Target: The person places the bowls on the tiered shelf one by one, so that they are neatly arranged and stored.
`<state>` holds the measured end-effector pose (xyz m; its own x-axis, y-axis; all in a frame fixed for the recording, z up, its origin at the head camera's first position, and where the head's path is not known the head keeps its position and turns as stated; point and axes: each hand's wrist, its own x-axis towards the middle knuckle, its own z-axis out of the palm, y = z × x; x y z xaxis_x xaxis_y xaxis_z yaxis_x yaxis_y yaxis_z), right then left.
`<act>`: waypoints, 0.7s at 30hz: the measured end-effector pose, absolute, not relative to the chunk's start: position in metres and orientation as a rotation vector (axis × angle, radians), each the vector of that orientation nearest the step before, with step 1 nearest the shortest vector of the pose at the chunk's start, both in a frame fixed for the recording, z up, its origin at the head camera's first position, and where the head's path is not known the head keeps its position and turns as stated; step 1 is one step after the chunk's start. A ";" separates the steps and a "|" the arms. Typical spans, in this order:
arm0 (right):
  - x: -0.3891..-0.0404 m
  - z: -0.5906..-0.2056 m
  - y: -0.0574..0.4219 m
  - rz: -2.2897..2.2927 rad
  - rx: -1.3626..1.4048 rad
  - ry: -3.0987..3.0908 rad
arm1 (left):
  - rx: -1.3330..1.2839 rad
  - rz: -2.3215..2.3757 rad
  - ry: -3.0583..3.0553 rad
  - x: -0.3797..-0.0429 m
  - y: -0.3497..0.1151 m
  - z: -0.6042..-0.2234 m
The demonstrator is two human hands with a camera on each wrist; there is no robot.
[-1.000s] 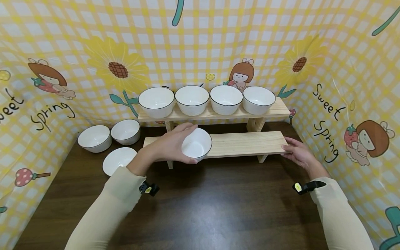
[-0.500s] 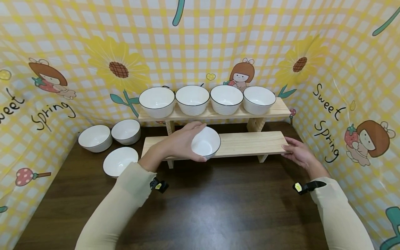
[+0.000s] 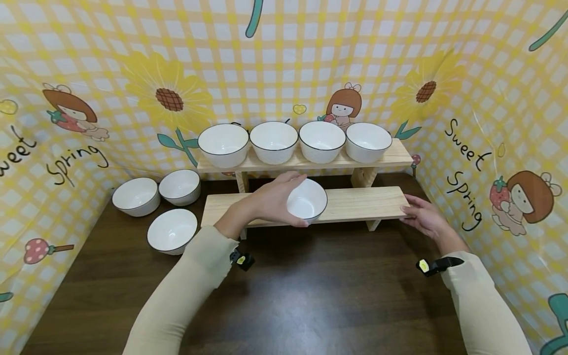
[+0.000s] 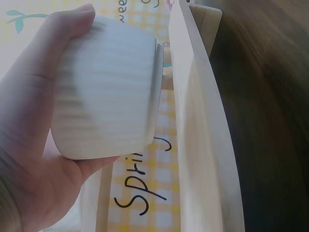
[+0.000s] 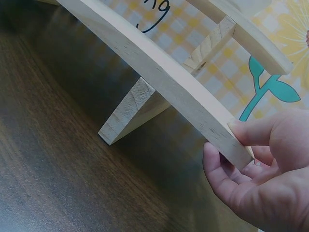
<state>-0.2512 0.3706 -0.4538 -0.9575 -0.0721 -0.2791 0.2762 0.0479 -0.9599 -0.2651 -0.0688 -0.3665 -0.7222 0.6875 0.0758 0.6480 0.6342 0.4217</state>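
Note:
A white bowl (image 3: 307, 199) with a dark rim is in my left hand (image 3: 277, 198), over the lower step of a two-tier wooden rack (image 3: 364, 203). In the left wrist view the thumb and fingers grip the side of that bowl (image 4: 106, 92), apart from the wooden board (image 4: 203, 135). My right hand (image 3: 423, 217) pinches the right end of the lower board. The right wrist view has the thumb on top of this board (image 5: 193, 101) and the fingers beneath it. Several white bowls stand in a row on the upper tier, one of them a bowl (image 3: 223, 145) at its left end.
Three more white bowls stand on the dark table (image 3: 310, 296) left of the rack: a bowl (image 3: 136, 196) by the cloth wall, a bowl (image 3: 179, 187) beside it and a bowl (image 3: 172, 229) in front. Yellow checked cloth (image 3: 275, 59) encloses the back and sides.
My left hand has carried the bowl to the right along the lower step. The right hand keeps its hold on the board's end.

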 end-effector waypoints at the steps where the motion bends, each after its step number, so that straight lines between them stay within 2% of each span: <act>1: -0.251 -0.454 0.371 -2.002 0.206 2.071 | 1.132 0.656 2.755 -0.266 -0.067 -0.367; 21: -0.252 -0.454 0.370 -2.007 0.202 2.052 | 1.083 0.657 2.744 -0.280 -0.023 -0.375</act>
